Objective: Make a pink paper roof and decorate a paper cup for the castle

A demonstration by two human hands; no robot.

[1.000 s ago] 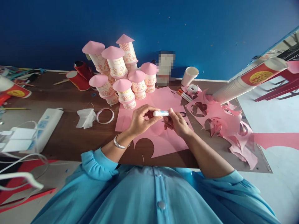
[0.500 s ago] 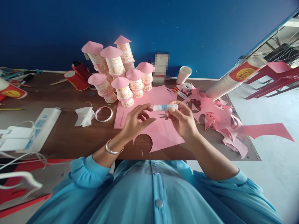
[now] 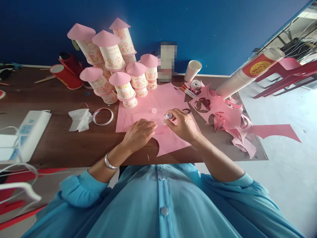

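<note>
My right hand (image 3: pixel 182 125) is closed around a white glue stick (image 3: pixel 168 117), its uncapped end tipped toward the pink paper (image 3: pixel 170 96). My left hand (image 3: pixel 139 135) lies flat with fingers stretched out, pressing on the paper to the left of the glue stick. A small whitish cap (image 3: pixel 154 110) rests on the paper just beyond both hands. Dark scissors (image 3: pixel 186 111) show only a handle loop behind my right hand. Behind the left part of the paper stand several paper-cup towers (image 3: pixel 125 92) with pink cone roofs and drawn flowers.
Pink paper scraps (image 3: pixel 230 115) heap up at right, beside a tall stack of cups (image 3: pixel 237 84). Markers (image 3: pixel 187 91) and a white cup (image 3: pixel 193 70) stand or lie behind. A tape roll (image 3: pixel 103 116), white tissue (image 3: pixel 79 119) and power strip (image 3: pixel 31 132) are at left.
The cap has come off the glue stick and now lies on the paper. My right hand has lowered and tipped the stick; my left hand has come down flat on the paper.
</note>
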